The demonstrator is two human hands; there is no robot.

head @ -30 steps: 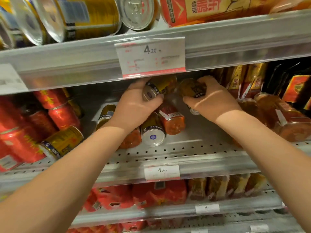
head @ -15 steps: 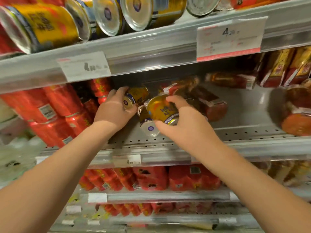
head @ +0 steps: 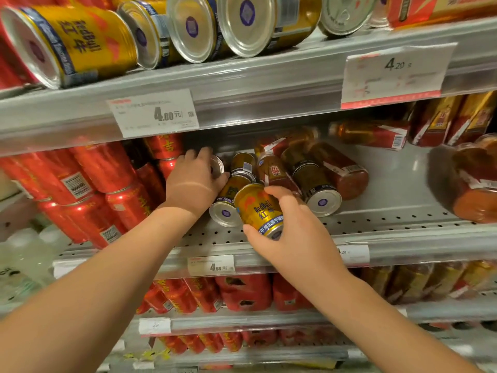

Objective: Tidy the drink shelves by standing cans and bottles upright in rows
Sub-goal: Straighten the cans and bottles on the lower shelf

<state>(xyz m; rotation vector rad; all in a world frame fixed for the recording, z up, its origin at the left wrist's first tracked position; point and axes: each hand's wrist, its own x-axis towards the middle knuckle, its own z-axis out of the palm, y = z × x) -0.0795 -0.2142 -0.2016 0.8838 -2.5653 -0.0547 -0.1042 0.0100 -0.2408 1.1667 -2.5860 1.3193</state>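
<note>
Head view: the right hand [head: 291, 238] grips a gold metal drink can with a blue band [head: 258, 208], thumb against its lower end and fingers curled over its upper side; this can is tilted, held just above the front part of the grey perforated metal shelf [head: 376, 223] and touching a second gold can lying on its side [head: 228, 201], whose silver base faces outward; the left hand [head: 193, 179] reaches deeper into the same shelf, fingers curled round a small silver-ended can [head: 217, 165], most of which the palm hides; just right of these a darker gold can [head: 313, 181] lies on its side, base forward, among amber plastic bottles with red labels [head: 341, 170] that also lie flat; at the left of the shelf red metal cans [head: 102, 168] are piled leaning against each other; on the shelf above, large gold cans [head: 80, 41] lie on their sides with their silver bases outward; on that upper shelf's front rail hang a white price tag reading 4.00 [head: 154, 113] and a white and red price tag reading 4.20 [head: 395, 74].
</note>
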